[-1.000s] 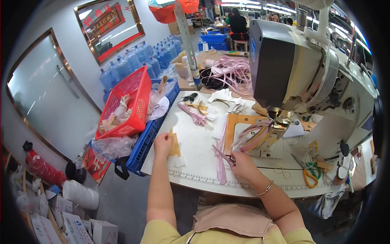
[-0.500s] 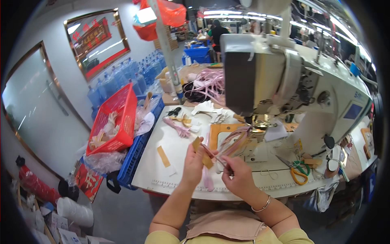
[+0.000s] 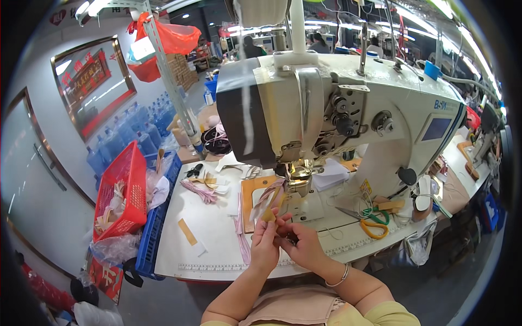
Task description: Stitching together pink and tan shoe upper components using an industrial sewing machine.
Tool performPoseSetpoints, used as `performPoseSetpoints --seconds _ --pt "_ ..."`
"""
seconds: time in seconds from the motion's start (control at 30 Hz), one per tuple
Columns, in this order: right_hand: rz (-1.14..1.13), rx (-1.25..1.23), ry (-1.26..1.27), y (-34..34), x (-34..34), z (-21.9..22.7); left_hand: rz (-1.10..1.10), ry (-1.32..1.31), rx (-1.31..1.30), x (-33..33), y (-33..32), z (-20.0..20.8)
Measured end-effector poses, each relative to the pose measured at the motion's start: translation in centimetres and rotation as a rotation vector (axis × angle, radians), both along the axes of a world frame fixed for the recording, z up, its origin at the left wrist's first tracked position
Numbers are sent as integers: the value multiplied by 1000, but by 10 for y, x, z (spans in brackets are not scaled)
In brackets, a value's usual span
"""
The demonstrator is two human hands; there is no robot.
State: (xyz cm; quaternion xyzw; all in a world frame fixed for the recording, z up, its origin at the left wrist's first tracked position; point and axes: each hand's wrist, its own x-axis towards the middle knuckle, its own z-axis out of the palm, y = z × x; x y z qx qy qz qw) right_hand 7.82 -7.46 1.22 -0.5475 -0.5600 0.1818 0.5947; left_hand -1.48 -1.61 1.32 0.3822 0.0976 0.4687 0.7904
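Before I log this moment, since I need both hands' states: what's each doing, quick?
Left hand: closed on a tan strip.
Right hand: fingers curled; its grip cannot be told.

Sewing mach. [image 3: 370,92] is off-white w/ dk grey end [image 3: 231,117], table [image 3: 217,247] white, ruler [image 3: 217,267] white w/ dk ticks, strip [image 3: 268,215] tan, strap bundle [image 3: 200,191] pink, basket [image 3: 138,190] red, crate [image 3: 148,252] blue, scissor handles [image 3: 375,222] orange, apron [image 3: 293,304] lt beige & sleeve [image 3: 389,314] pale yellow.

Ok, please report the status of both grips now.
Left grip: on tan strip. Right grip: close beside, contents unclear. Orange-handled scissors: apart, to the right.
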Motion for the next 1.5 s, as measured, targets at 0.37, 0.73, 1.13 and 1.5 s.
performPoseSetpoints --seconds 0.37,0.73,1.13,1.5 --pt "44 -216 340 -3 16 19 -29 52 -161 5 0 1" --pt "33 -231 361 -4 19 18 -87 63 -107 9 -4 -3" --pt "212 -225 306 3 58 18 -36 218 105 37 1 23" --pt "261 -266 691 26 50 42 -43 605 252 33 62 48"
